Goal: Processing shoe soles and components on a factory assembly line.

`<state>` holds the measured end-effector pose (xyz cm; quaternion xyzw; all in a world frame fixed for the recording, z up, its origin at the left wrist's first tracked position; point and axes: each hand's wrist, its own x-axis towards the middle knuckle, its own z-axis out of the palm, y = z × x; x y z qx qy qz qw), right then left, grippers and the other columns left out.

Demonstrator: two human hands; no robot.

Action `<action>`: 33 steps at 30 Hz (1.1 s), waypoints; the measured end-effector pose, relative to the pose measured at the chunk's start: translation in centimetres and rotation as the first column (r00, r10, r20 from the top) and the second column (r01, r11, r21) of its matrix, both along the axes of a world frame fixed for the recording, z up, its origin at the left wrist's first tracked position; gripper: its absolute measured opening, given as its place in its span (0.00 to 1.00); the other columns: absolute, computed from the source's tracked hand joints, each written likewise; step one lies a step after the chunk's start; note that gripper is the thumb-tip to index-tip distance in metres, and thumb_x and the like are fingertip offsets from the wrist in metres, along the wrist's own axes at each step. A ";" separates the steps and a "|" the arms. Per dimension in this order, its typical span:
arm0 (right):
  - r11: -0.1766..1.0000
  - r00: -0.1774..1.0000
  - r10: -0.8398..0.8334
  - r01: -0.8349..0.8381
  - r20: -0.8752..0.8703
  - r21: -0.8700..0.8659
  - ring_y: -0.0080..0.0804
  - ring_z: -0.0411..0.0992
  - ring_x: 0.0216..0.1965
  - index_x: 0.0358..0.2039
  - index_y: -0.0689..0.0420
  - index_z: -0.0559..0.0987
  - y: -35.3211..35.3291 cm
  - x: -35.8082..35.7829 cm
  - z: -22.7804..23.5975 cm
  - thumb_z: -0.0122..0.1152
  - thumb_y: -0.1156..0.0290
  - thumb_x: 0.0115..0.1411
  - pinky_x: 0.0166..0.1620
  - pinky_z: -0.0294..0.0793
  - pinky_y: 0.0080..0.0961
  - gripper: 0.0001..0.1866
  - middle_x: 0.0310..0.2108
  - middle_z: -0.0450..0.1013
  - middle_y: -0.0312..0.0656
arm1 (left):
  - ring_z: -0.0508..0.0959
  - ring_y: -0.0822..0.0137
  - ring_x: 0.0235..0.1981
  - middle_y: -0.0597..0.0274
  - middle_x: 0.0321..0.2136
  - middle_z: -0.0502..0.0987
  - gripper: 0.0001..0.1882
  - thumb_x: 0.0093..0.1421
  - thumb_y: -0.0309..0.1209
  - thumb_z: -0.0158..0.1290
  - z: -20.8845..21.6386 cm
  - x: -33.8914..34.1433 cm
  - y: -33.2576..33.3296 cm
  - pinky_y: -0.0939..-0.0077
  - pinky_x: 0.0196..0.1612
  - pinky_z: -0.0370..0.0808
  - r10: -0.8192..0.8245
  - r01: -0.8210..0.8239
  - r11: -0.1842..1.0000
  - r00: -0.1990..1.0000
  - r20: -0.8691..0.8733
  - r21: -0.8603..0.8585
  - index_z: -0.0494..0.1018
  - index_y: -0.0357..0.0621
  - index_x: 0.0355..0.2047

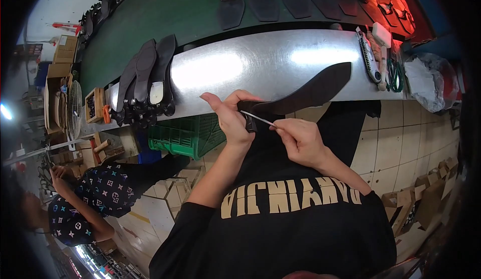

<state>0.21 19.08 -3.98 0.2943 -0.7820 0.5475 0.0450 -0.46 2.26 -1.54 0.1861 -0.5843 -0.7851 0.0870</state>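
Head view: the left hand (231, 121) grips the heel end of a dark shoe sole (300, 96), fingers curled around it and thumb raised clear. The right hand (299, 139) pinches a thin white stick (258, 118) between thumb and fingertips, its far tip touching the sole near the left hand. The sole is held in the air just in front of the near edge of a shiny metal bench (260, 68), its toe end over the bench top.

The bench's middle is bare metal. At its left end stands a row of dark soles (145, 83), leaning together at the edge. At its right end lie a box cutter (368, 56), a white block (382, 34) and green-handled scissors (396, 73), close together. Beyond the bench runs a green belt (175, 8) with more soles (295, 1) laid along it.

Under the bench sits a green crate (185, 136); what is in it cannot be told. A small wooden box (94, 104) at the bench's left end holds small dark items, too small to tell. Cardboard boxes (62, 53) stack at far left. A crumpled clear bag (428, 81) lies at right. Another person (85, 199) in a patterned top sits low left, well apart, on a tiled floor (401, 148).
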 end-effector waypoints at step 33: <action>1.000 1.000 0.007 -0.007 0.022 0.028 0.35 0.73 0.25 0.48 0.59 0.78 -2.8 -2.2 3.3 0.69 0.73 0.51 0.28 0.72 0.28 0.22 0.28 0.72 0.42 | 0.76 0.70 0.31 0.66 0.32 0.76 0.23 0.65 0.57 0.46 -2.2 0.1 0.6 0.76 0.34 0.74 -0.234 -0.093 0.725 0.899 0.370 0.683 0.73 0.50 0.39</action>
